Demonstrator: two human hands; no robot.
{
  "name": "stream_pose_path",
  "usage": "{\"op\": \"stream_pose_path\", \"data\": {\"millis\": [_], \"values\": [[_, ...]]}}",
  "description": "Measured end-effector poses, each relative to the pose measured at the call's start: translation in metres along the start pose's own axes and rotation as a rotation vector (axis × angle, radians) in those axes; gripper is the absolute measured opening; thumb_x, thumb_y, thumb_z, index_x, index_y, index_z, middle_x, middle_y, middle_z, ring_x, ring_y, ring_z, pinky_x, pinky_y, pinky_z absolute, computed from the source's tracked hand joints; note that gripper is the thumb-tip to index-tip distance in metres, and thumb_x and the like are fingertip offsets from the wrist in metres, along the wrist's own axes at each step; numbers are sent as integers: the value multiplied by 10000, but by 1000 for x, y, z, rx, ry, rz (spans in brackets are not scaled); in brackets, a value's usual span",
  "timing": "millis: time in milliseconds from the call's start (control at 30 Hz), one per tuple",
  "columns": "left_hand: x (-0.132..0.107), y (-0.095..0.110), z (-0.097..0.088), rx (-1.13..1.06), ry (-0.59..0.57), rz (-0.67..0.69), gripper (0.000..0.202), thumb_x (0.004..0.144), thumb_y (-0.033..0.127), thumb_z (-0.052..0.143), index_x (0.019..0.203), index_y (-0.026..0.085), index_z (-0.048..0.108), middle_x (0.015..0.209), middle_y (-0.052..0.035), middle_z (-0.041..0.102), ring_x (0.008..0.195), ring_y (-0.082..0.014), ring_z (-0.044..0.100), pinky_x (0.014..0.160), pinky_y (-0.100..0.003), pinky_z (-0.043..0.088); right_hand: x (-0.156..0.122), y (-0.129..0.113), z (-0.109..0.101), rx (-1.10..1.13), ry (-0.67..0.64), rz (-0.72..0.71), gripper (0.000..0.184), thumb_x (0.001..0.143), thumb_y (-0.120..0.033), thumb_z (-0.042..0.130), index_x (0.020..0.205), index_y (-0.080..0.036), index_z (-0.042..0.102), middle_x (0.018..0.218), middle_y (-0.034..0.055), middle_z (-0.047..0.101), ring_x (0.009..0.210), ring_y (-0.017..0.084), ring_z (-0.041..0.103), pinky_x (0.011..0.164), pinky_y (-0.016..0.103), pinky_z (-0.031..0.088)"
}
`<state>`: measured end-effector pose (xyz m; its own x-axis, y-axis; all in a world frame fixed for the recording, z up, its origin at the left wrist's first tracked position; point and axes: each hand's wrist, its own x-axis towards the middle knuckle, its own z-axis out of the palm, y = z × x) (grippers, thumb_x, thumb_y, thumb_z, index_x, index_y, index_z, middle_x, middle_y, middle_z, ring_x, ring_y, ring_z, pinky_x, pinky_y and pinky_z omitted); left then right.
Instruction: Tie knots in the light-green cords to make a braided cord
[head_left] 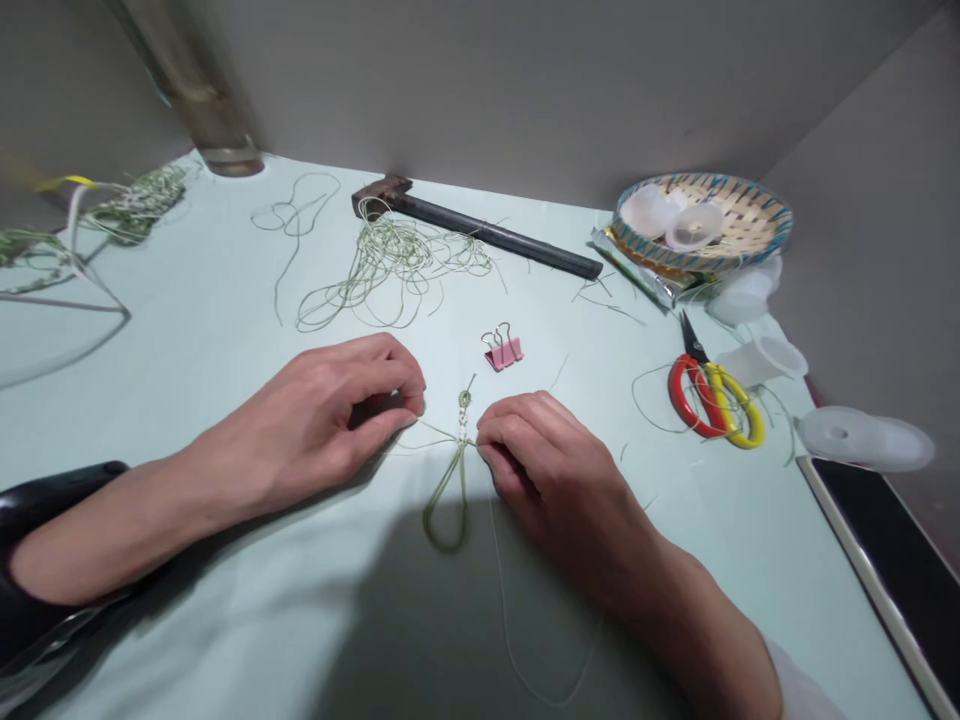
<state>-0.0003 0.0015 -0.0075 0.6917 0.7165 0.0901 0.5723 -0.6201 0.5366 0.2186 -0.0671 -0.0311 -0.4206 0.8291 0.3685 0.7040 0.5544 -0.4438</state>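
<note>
A small knotted green cord piece (pixel 459 440) with a loop at its near end lies on the pale green table (pixel 225 620). My left hand (pixel 337 420) rests to its left, fingers curled and pinched on a thin green thread that runs to the knot. My right hand (pixel 540 450) sits to its right, fingers closed on the thread at the knot's other side. Both hands lie flat on the tabletop, a little apart, with the knot between them.
A pink binder clip (pixel 502 350) lies just beyond the knot. Red-and-yellow scissors (pixel 712 400) are at right, near clear plastic spools (pixel 862 438) and a woven basket (pixel 701 222). A dark hammer (pixel 480 232) and loose green thread (pixel 382 265) lie behind.
</note>
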Motion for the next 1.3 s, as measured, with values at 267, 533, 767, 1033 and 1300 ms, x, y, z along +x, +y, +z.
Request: {"op": "stream_pose_path", "data": {"millis": [267,533,767,1033,1300], "values": [[-2,-1,-3,-41,-80,-5,78,888,301,605,932,252,647,1022,28,623,790,-144,590,698,-276,441,-1,-1,-1,7,2,2,152,885,3,496,825,-72,614,864,95,627,838,188,549,760,337,463],[-1,-2,0,-34,-24,56,144,918,227,523,842,230,645,970,13,640,821,-146,618,720,-258,446,0,0,-1,7,-2,5,159,892,-4,488,833,-85,611,866,92,629,842,190,549,765,339,463],[-3,2,3,20,3,71,166,909,310,580,1013,219,672,996,-20,630,761,-155,591,661,-283,430,-1,-1,-1,9,-4,3,177,894,-7,464,843,-126,585,877,84,631,843,192,543,766,343,460],[-2,7,11,44,55,136,188,942,181,500,950,192,688,961,-35,637,783,-151,607,689,-284,447,0,0,0,16,-7,12,173,925,-51,454,838,-111,592,856,85,618,826,189,530,768,347,452],[-1,14,16,157,61,218,263,979,173,387,903,135,636,915,-89,633,784,-200,569,660,-335,439,-1,1,-1,32,-7,-24,162,945,-100,428,866,-143,563,896,84,611,852,191,521,793,346,448]]}}
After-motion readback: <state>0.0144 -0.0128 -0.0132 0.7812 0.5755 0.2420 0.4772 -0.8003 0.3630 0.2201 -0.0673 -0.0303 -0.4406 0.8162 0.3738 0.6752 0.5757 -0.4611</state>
